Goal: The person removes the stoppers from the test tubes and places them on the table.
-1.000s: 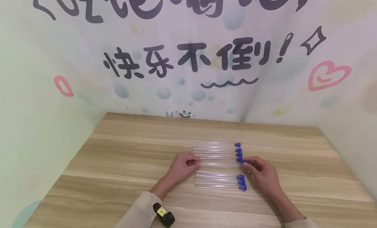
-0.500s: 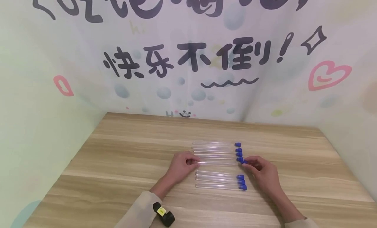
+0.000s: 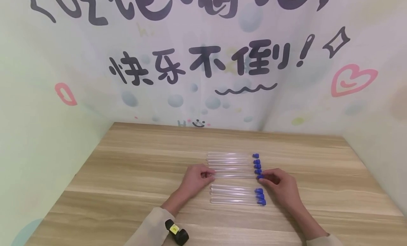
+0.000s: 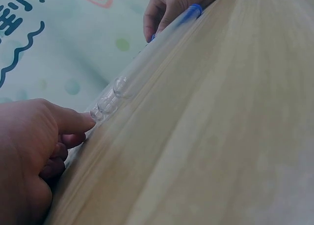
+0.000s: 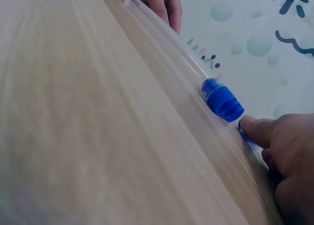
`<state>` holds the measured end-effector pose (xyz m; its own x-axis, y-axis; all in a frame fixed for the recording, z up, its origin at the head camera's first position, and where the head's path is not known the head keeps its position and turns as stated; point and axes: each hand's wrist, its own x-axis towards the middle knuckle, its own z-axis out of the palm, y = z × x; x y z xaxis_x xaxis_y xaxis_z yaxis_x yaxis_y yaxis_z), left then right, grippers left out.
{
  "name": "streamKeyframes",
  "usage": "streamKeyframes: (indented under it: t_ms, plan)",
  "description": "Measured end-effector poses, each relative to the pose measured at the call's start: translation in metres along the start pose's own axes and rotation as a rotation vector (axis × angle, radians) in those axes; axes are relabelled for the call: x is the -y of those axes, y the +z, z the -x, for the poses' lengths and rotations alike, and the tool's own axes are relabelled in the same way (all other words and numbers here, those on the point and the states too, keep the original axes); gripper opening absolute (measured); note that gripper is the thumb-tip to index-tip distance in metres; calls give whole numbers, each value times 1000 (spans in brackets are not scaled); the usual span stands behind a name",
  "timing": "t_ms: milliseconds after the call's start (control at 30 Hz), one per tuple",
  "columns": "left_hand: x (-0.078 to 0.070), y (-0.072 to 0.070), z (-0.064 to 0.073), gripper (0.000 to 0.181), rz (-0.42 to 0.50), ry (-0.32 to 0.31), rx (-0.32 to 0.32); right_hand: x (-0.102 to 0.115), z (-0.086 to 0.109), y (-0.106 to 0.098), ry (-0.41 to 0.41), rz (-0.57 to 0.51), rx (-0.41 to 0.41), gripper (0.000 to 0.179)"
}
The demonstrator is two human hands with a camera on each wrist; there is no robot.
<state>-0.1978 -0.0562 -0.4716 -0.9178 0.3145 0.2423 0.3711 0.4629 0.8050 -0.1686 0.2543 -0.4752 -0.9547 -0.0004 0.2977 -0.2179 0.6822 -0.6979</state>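
In the head view my left hand pinches the rounded end of a clear test tube lying crosswise on the table. At its other end my right hand pinches a blue stopper, which sits right at the tube's mouth. The right wrist view shows the thumb on that stopper, mostly hidden by the hand. Beyond lie several clear tubes, each with a blue stopper near its open end. Nearer me, tubes have blue stoppers in their ends.
The wood-grain table reaches back to a printed cloth backdrop. A black strap device with a yellow label is on the left sleeve. Pale walls flank the table.
My right hand has shifted slightly left, bringing the stopper in line with the tube's mouth. The left hand has kept its hold on the tube's rounded end.
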Motion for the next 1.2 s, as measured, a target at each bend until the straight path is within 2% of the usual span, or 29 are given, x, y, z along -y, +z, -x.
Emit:
streamKeyframes:
  t_ms: [467,733,1200]
  plan:
    - [-1,1,1,17,21,1,17,0,1,-1,26,1,14,27]
    - [-1,2,0,19,13,7,10,-1,2,-1,11,-17,6,26]
    - [0,1,0,19,56,28,-10,0,0,0,-6,-25,2,26]
